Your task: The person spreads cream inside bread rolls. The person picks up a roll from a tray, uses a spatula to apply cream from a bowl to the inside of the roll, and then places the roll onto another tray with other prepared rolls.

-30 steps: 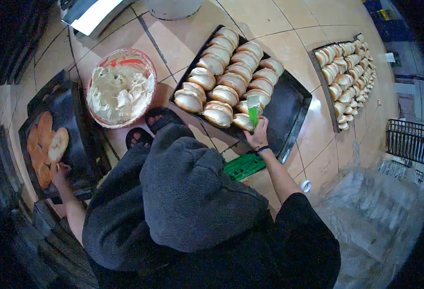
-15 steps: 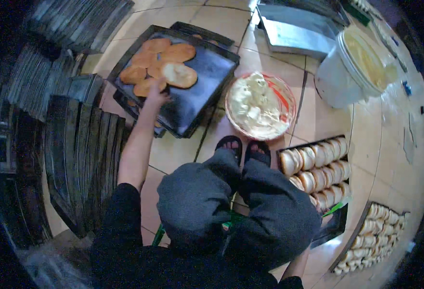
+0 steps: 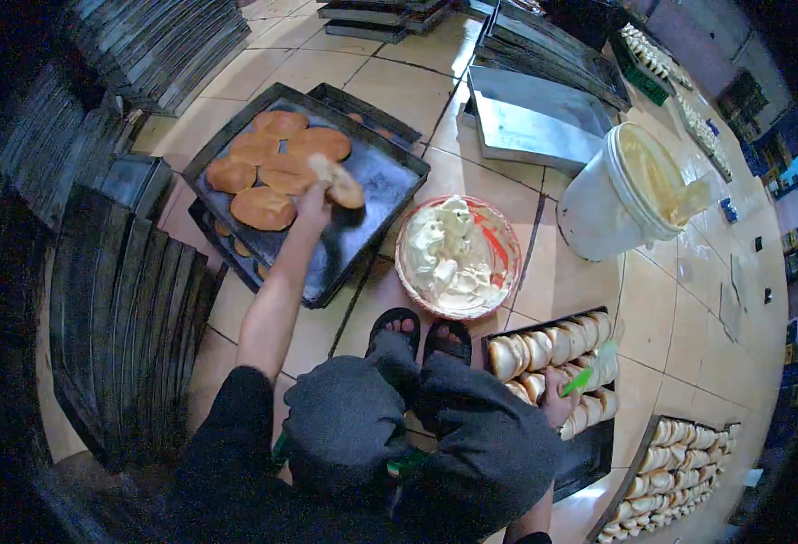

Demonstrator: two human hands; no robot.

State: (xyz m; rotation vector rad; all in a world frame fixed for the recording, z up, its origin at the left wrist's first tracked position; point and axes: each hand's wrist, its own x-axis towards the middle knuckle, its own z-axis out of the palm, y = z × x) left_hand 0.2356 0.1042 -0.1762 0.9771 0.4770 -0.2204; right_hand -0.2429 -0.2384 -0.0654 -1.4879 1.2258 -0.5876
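My left hand is closed on a bun half with a pale cut face, lifted slightly over a black tray of several flat golden buns. My right hand, beside my knee, grips a green-handled spatula whose pale blade lies over a tray of filled buns in rows. Between the two trays, in front of my sandalled feet, a red-rimmed bowl holds whipped white cream.
Stacks of dark baking pans crowd my left. A white bucket with creamy contents stands ahead right, a shallow metal pan behind it. Another tray of filled buns lies at far right, on the tiled floor.
My view has swung from the filled trays toward the left tray. The pale-faced bun half, lying among the flat buns earlier, is now raised and tilted in my left hand.
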